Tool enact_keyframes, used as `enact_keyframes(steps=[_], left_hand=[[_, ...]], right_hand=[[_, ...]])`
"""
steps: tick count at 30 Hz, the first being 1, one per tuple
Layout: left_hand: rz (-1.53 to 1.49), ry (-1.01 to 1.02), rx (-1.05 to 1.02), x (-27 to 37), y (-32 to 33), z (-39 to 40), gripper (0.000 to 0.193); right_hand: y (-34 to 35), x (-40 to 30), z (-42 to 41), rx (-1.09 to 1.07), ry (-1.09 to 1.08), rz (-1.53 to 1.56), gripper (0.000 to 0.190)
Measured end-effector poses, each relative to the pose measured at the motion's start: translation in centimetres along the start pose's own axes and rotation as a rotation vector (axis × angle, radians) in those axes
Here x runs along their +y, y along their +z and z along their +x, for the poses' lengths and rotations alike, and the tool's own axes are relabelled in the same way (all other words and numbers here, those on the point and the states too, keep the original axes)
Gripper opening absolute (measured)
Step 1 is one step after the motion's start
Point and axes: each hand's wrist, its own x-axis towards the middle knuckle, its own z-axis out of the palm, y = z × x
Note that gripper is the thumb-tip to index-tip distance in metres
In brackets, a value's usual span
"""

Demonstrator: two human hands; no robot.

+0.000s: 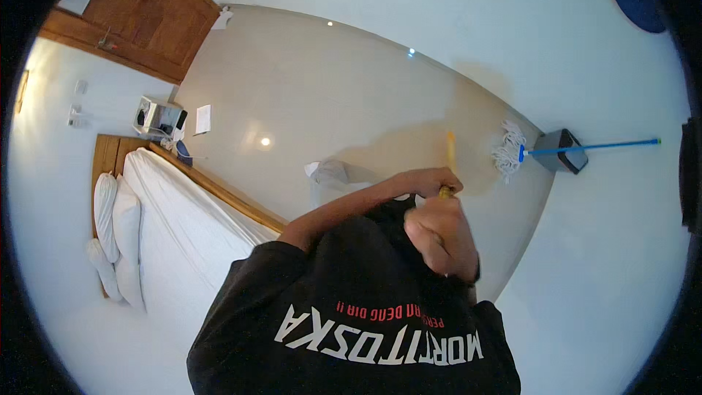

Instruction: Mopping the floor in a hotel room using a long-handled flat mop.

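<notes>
A long yellow handle (451, 151) runs up from the person's front, blurred at its far part. My left hand (436, 181) is closed around it. Nearer the camera, my right hand (443, 236) is closed at the handle's near end, with a short yellow piece showing between the two hands. What the handle belongs to cannot be told, as its far end is faint against the tile floor (351, 82).
A string mop (510, 151) with a blue pole leans by a grey bin (562, 151) at the right wall. A bed (181, 241) with white sheet and pillows stands left, near a small bedside stand (156, 115) and a wooden door (137, 16). White paper (203, 119) lies on the floor.
</notes>
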Motion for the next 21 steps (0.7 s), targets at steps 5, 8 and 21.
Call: enact_keyframes(steps=[5,8,21], left_hand=[[-0.54,-0.03,0.274,3.9,0.1,-7.0,0.02],[-0.172,-0.316,0.156,3.4,-0.3,-8.4,0.02],[0.379,-0.361,0.322,-15.2,-4.0,-16.4,0.02]], right_hand=[[3.6,2.6,2.8,0.084,0.313,0.077,0.019],[2.9,2.7,2.3,0.081,0.109,0.196,0.02],[7.3,12.2,-0.6,0.238,0.066,0.303,0.025]])
